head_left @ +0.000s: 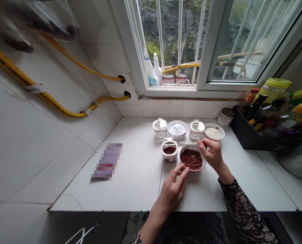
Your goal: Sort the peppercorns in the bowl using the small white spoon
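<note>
Both hands are set at the pink-rimmed bowl (197, 169), apart from each other. By the left hand (174, 187), fingertips are rested on the bowl's near edge; whether the rim is also pinched cannot be told. In the right hand (213, 154), thumb and fingers are closed on the handle end of a white spoon (189, 144), which is pointed leftward across the bowl's far edge. Dark red grains (191, 159) are held in the bowl, just beyond the left fingertips and left of the right hand. More such grains are seen in the jar (169, 157) beyond the left hand, close beside the bowl, its clear lid (169, 134) apparently raised. For clean spooning, the bowl is best steadied by light pressure on its edge, so that it is not tipped. Shallow scoops should be taken, and the spoon held level and brought low over the jar's mouth. Spilling onto the desk (135, 189) is judged likeliest where bowl and jar nearly meet.
</note>
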Action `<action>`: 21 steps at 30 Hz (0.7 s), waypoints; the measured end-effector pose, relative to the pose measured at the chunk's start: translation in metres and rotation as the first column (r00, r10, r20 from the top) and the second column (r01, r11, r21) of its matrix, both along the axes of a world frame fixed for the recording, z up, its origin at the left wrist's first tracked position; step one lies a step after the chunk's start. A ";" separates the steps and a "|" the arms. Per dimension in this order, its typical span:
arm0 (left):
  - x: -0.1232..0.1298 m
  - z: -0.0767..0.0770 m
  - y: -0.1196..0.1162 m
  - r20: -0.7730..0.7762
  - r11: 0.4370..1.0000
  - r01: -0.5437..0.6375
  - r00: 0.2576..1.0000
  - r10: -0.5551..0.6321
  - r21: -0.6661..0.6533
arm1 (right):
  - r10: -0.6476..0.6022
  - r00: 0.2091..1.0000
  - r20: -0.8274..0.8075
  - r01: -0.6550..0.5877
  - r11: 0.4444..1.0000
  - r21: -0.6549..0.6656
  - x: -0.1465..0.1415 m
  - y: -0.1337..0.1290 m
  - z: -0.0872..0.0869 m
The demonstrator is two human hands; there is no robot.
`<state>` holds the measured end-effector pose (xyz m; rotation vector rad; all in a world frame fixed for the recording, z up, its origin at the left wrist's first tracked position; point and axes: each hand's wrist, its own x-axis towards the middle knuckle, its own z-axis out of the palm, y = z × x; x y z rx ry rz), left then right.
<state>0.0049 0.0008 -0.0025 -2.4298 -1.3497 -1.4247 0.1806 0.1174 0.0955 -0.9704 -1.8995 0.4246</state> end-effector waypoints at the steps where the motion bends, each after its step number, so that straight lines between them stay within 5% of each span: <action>1: 0.000 0.000 0.000 0.001 1.000 0.001 1.000 -0.001 0.001 | -0.001 1.000 0.002 0.001 1.000 -0.027 0.005 0.003 0.001; 8: -0.002 0.001 -0.001 -0.013 1.000 -0.018 1.000 0.018 -0.007 | 0.061 0.978 0.201 -0.015 0.974 -0.225 0.009 0.009 -0.013; 21: -0.001 0.002 -0.002 -0.016 1.000 -0.023 1.000 0.023 -0.005 | 0.113 0.988 0.108 -0.069 0.935 -0.348 0.015 0.013 -0.012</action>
